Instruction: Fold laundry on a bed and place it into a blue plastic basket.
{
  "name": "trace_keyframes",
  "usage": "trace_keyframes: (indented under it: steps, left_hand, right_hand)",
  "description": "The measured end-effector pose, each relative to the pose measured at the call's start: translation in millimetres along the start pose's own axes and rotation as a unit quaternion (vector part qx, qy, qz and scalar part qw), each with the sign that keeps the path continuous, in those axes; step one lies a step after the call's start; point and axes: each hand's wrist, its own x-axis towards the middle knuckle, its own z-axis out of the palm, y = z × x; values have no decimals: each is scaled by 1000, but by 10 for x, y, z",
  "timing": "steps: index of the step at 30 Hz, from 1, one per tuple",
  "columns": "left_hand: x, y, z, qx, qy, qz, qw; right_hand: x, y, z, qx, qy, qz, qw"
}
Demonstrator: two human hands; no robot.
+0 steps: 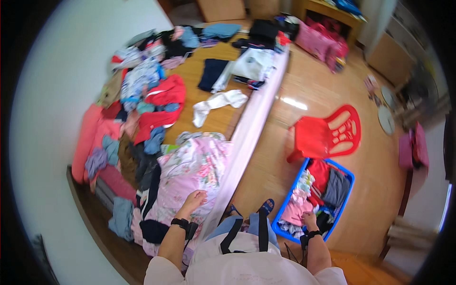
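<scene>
My left hand (195, 201) is over the pink floral bedding (199, 164) at the near end of the bed, fingers loosely curled, with nothing visible in it. My right hand (309, 218) is at the blue plastic basket (285, 210), over a pink garment (295, 212); whether the fingers grip it cannot be told. The basket also holds a red garment (319, 174) and a dark grey one (336, 188). On the bed lie a white garment (221, 101), a red jacket (171, 89) and a long heap of mixed clothes by the wall.
A red plastic chair (311, 137) stands on the floor just beyond the basket. Folded clothes, among them a navy piece (213, 74), lie towards the bed's far end. Pink bags (317, 42) are on the floor by a wooden desk (329, 10). The bed's pale edge (249, 131) runs beside me.
</scene>
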Motion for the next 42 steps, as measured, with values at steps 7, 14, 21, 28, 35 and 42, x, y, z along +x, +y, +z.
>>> trace_keyframes:
  steps: [7,14,21,28,35,42]
  left_hand:
    - [-309,-987,-1062,-52,143,-20,988]
    - [-377,-1376,-1815,-165,214,-25,962]
    - [576,-1134,-2335,-4,257,183,949]
    - [1324,-190,-2095,170,257,271,912]
    - [1482,-227,-1757,345,62,117,929]
    - [812,-450,-1496,393,-47,237,887]
  right_hand:
    - [33,-1307,1021,-93,-105,-199,970]
    - [-768,-1749,2251,-286,-160,-356,875]
    - [-954,-1369,2254,-455,-142,-396,785]
    - [-1275,-1293,1657,-485,-73,-246,836]
    - [-1284,-1466,1808,-508,-81,-190,836]
    - [-722,-1985,3005,-599,-154,-387,683]
